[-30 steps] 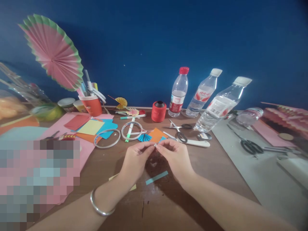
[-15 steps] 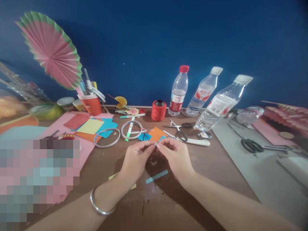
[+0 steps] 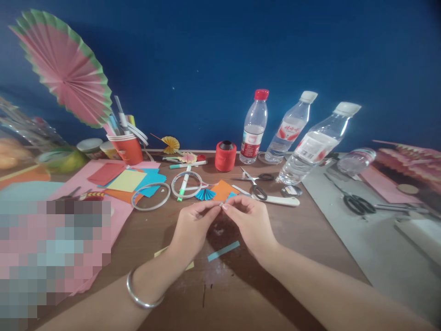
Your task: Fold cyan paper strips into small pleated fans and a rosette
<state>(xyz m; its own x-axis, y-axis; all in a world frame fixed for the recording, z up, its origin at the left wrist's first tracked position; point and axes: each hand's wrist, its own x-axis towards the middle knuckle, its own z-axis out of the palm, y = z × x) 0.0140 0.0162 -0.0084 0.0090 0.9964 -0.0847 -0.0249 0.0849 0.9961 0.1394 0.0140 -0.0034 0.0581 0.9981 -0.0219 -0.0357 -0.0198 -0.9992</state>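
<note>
– What are the hands doing?
– Both are pinched closed, fingertips nearly meeting: the left hand (image 3: pixel 193 227) and the right hand (image 3: pixel 252 223) grip a small pale piece (image 3: pixel 222 205) between thumbs and forefingers
– Can you tell what it is?
– No, too little of it shows
– And below the hands?
– A light blue strip (image 3: pixel 223 251) lies on the table (image 3: pixel 241 303), on the near side of them. Some yellow paper (image 3: pixel 189 265) sticks out from under the left forearm, and a silver bangle (image 3: pixel 129 288) circles that wrist
– What's just past the fingertips?
– Orange paper (image 3: pixel 223 189), with a pleated blue fan (image 3: pixel 206 195) beside it, to the left
– Beyond the right hand?
– A white-handled tool (image 3: pixel 283 201), then open scissors (image 3: pixel 259 192) with black handles
– Further out?
– A red spool (image 3: pixel 225 158) straight ahead of the hands, and a red-capped bottle (image 3: pixel 253 138) to the right of it
</note>
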